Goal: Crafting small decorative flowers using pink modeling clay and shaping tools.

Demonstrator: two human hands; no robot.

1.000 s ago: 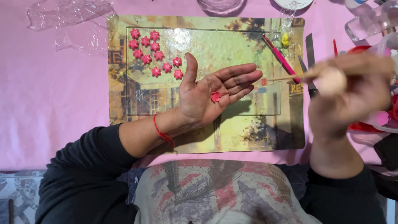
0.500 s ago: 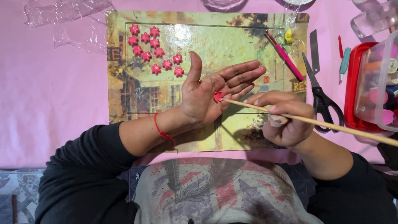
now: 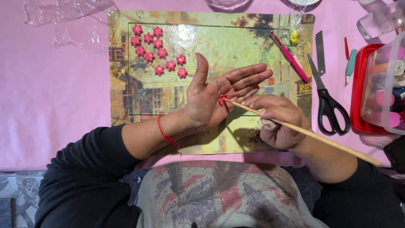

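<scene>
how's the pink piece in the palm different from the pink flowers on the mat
The pink piece lies alone in the open left hand, with the wooden stick tip against it; the pink flowers lie grouped on the mat, untouched. The flowers show clear star shapes; the piece's shape is unclear. Both are the same pink.

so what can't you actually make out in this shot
Head view:
- Pink clay piece on the left hand: shape too small, stick tip covers it.
- Pale lump under the right hand: hidden by the fingers.
- Clear plastic box: cut off at the right edge.
</scene>
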